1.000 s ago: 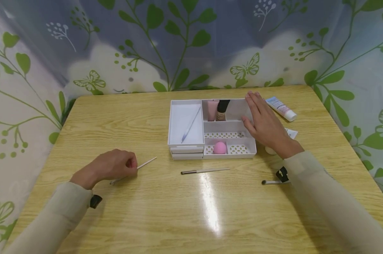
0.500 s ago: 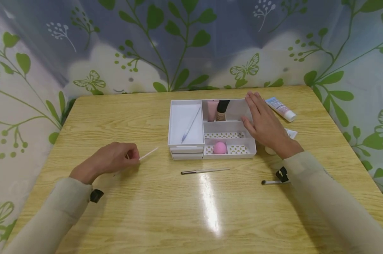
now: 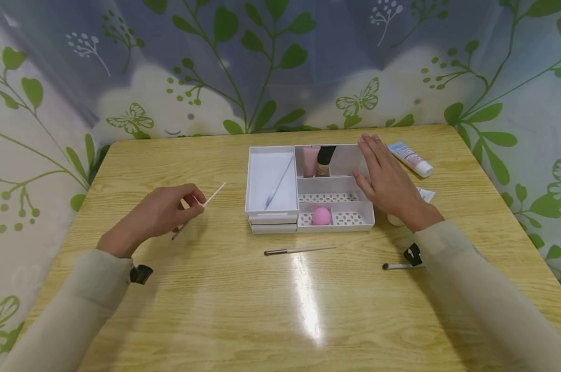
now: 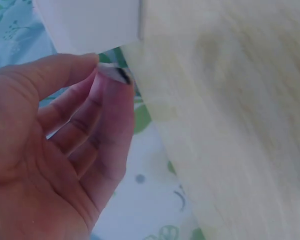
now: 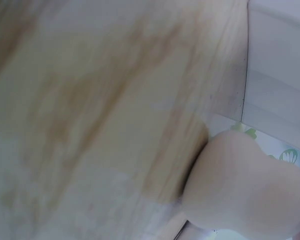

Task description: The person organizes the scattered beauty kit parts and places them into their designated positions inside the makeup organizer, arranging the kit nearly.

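My left hand [image 3: 170, 209] pinches a slim makeup brush [image 3: 215, 194] between thumb and fingertips, above the table left of a white organizer [image 3: 336, 185]. The left wrist view shows the brush's dark-and-pale end [image 4: 116, 73] at the fingertips. My right hand [image 3: 392, 186] rests with straight fingers along the organizer's right side. Inside the organizer are a pink tube [image 3: 310, 161], a black-capped bottle [image 3: 324, 163], a pink round sponge [image 3: 321, 216] and a thin pale brush [image 3: 279, 183] in the left tray.
Another makeup brush [image 3: 299, 250] lies in front of the organizer. A dark-tipped brush [image 3: 401, 266] is partly under my right sleeve. To the right lie a blue-and-white tube [image 3: 410, 159], a white tube [image 3: 426, 195] and a beige gourd-shaped sponge [image 5: 245, 185].
My left hand has lifted the brush and moved away from me, turning it to point more steeply toward the back. My right hand stays on the organizer.
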`<state>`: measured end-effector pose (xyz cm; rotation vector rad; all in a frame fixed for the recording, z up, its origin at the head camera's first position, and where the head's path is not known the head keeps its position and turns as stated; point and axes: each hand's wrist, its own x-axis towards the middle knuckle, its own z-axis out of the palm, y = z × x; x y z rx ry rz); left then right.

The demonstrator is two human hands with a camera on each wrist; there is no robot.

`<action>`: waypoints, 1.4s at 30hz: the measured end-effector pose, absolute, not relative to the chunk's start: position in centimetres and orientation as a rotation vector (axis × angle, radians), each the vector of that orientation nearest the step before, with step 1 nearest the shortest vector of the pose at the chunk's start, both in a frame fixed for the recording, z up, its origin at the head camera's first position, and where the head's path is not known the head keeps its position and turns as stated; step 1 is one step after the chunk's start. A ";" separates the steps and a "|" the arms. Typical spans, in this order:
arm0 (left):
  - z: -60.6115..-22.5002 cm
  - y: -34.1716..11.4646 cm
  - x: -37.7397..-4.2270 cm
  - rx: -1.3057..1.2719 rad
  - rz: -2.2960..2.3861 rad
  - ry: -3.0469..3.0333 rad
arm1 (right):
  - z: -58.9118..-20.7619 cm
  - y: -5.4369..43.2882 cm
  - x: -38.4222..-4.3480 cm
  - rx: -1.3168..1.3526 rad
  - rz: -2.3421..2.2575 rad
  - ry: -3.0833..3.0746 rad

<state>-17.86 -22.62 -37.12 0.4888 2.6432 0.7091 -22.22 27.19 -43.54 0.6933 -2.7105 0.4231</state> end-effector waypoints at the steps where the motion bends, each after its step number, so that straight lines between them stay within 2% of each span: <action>1: -36.9 -22.4 -18.0 0.481 0.725 2.648 | -43.6 27.2 -22.2 0.691 0.422 -2.713; 15: -34.8 -18.2 -19.2 0.467 0.890 2.660 | -43.7 27.1 -22.2 0.684 0.418 -2.714; 27: -34.7 -14.7 -20.3 0.489 0.944 2.630 | -43.8 27.1 -22.2 0.673 0.414 -2.740; 42: -33.6 -12.9 -21.4 0.512 0.924 2.674 | -43.7 27.2 -22.3 0.669 0.431 -2.731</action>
